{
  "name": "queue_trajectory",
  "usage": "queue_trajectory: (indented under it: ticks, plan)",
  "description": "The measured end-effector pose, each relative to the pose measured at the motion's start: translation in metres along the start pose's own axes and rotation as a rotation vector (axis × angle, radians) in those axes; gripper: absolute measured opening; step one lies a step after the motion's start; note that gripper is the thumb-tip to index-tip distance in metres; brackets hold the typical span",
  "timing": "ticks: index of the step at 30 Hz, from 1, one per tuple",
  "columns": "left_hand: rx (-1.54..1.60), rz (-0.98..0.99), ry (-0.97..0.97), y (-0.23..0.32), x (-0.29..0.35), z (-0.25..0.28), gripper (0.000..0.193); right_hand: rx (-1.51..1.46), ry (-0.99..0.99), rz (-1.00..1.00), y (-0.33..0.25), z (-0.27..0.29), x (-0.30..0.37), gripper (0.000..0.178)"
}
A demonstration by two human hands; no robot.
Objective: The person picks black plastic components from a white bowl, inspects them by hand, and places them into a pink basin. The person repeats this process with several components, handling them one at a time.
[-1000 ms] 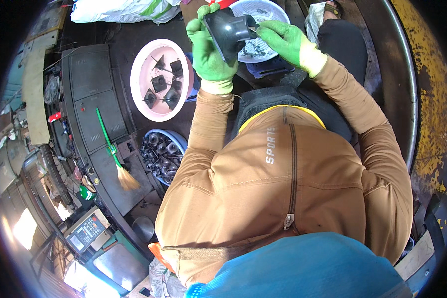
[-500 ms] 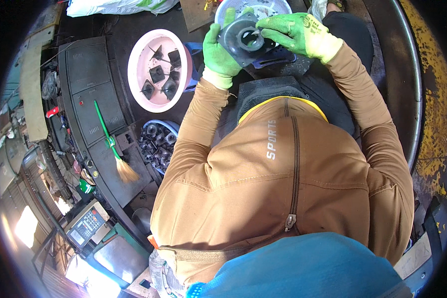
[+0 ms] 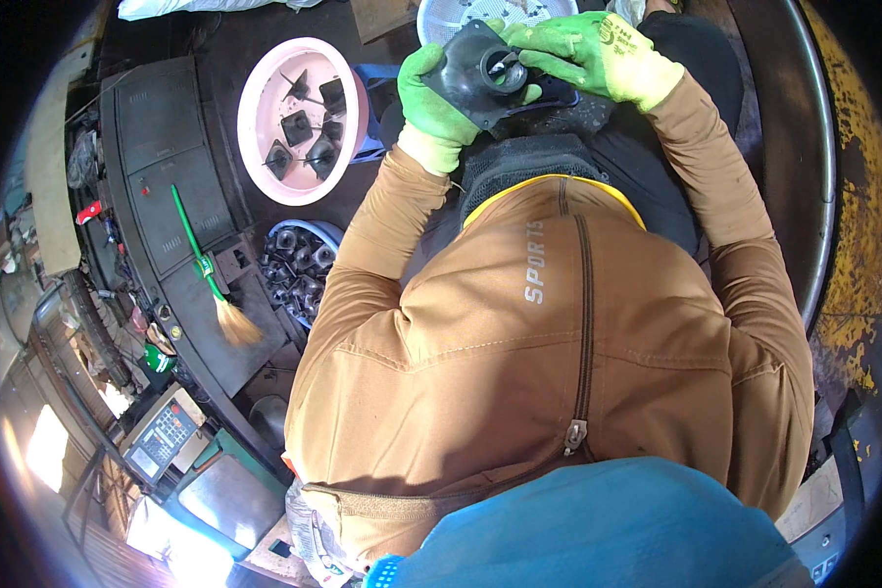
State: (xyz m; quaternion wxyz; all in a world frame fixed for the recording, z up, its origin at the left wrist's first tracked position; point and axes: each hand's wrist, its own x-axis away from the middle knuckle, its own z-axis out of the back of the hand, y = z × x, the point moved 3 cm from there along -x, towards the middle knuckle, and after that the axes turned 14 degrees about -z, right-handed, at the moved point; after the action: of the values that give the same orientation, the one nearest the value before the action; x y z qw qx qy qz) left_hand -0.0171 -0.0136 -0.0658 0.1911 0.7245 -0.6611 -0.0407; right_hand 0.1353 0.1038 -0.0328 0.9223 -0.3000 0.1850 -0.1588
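My left hand [image 3: 429, 110], in a green and yellow work glove, is wrapped round the edge of a black moulded part [image 3: 464, 76]. The part has a flat cornered flange and a round hollow collar, tilted up towards me. My gloved right hand [image 3: 598, 57] is closed, its fingertips at the collar's opening. A small thin greyish thing shows at those fingertips, too small to name. Beyond the part stands a white perforated basket [image 3: 559, 8] with small dark bits in it.
Left of my hands is a pink basin [image 3: 249, 127] with several black parts. Nearer, a blue-rimmed basin [image 3: 325, 231] is heaped with more. A green-handled broom [image 3: 188, 227] lies on a dark metal cabinet [image 3: 157, 122]. A curved metal edge [image 3: 825, 196] runs along the right.
The view has shifted slightly, so the basins sit a little higher and further left. The black part has tilted a bit in my left hand, while my right fingertips stay at its collar.
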Motion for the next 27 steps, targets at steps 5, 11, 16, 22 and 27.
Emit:
queue_trajectory:
  ticks: [5, 11, 16, 22, 27]
  plan:
    - [-0.046, -0.192, -0.079, 0.009, -0.001, -0.028, 0.071, 0.205, 0.124, 0.233, -0.007, 0.001, -0.002, 0.029]
    - [0.004, -0.325, -0.133, 0.019, -0.009, -0.047, 0.075, 0.025, 0.221, 0.146, -0.014, -0.001, -0.008, 0.029]
    - [-0.104, -0.452, -0.22, 0.023, -0.015, -0.054, 0.067, -0.307, 0.091, -0.241, -0.01, -0.007, -0.009, 0.03]
    - [-0.269, -0.641, -0.288, 0.024, -0.013, -0.067, 0.066, -0.253, 0.216, -0.083, -0.012, -0.018, -0.004, 0.025]
    - [-0.401, -0.779, -0.387, 0.026, -0.015, -0.082, 0.072, -0.317, 0.341, 0.029, -0.016, -0.023, -0.007, 0.033]
